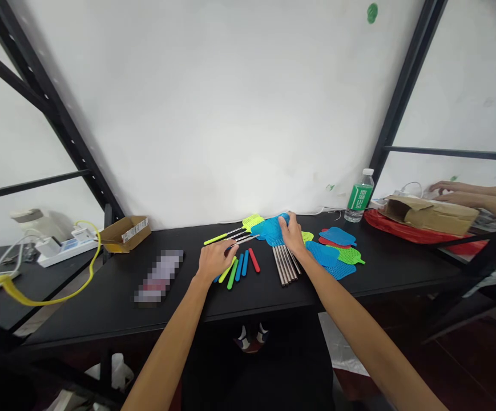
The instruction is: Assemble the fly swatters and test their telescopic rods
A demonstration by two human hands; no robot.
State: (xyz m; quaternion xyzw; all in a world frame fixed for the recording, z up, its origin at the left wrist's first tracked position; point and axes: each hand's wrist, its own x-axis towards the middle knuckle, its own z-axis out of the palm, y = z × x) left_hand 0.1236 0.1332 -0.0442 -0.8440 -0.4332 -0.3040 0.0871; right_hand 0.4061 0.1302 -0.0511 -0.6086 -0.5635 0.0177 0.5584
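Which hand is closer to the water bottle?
Right. The right hand is to the left of the water bottle, on a blue swatter; the left hand is farther left.

background check: mostly white over black

white wall (239,114) filled the back, brightest near the middle, greyer toward the sides. green blob (372,12) sat high right, smaller green patch (330,187) low, near the tabletop. black table (388,262) ran along the wall. black metal uprights flanked it: left upright (70,134) had a row of holes, right upright (406,85) looked solid. thin crossbars (453,153) ran outward both sides. floor (487,348) was dark reddish-brown, faint tile lines at right.
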